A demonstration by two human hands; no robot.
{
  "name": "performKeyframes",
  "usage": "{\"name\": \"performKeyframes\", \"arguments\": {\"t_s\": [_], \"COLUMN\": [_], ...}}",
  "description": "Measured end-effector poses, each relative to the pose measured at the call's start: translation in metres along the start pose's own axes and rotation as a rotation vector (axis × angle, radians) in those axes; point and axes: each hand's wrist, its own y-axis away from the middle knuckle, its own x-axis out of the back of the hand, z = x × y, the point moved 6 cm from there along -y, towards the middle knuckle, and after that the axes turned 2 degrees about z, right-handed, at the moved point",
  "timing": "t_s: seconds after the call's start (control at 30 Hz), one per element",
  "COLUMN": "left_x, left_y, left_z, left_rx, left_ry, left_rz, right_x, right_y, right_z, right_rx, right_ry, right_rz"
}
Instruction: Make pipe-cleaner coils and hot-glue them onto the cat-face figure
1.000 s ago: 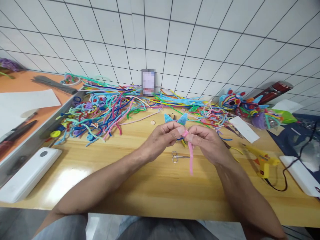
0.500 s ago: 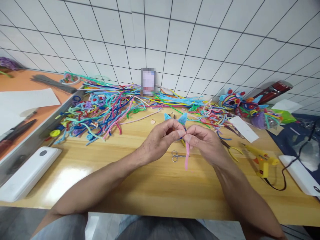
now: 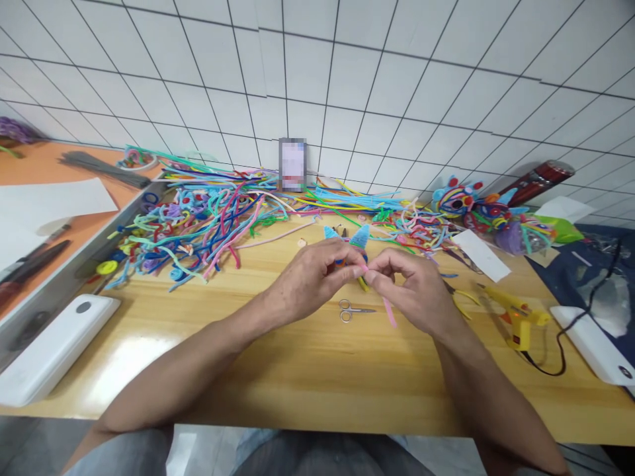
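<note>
Pretty bright but kinda soft, white glare on the tabletop (image 3: 278,377) at left, blocky pixels over the phone (image 3: 292,164)

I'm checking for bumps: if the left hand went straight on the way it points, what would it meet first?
Most likely the right hand, just beyond the left hand at the pink strip; whether the two hands touch is unclear.

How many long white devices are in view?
2: one white device at the left of the wooden table, another white device right of the yellow glue gun. Others could be hidden.
</note>
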Motion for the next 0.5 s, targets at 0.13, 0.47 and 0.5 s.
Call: {"name": "performKeyframes", "arguments": {"t_s": [0.13,0.47,0.5], "left_x": [0.002,-0.013,-0.014], "left_y": [0.002,0.006,0.006], "left_z": [0.006,-0.023,-0.025], "left_rx": [-0.089,0.296,0.304], "left_ry": [-0.116,0.520,0.518], "left_rz": [-0.042,0.150,0.148], "right_x": [0.001,0.002,0.001], "right_y": [0.002,0.003,0.003], "right_z": [-0.008,-0.007,-0.006], "right_rx": [0.052,0.090,0.085], "right_ry": [0.073,0.005,0.007], "right_rz": [-0.038,0.195,0.202]}}
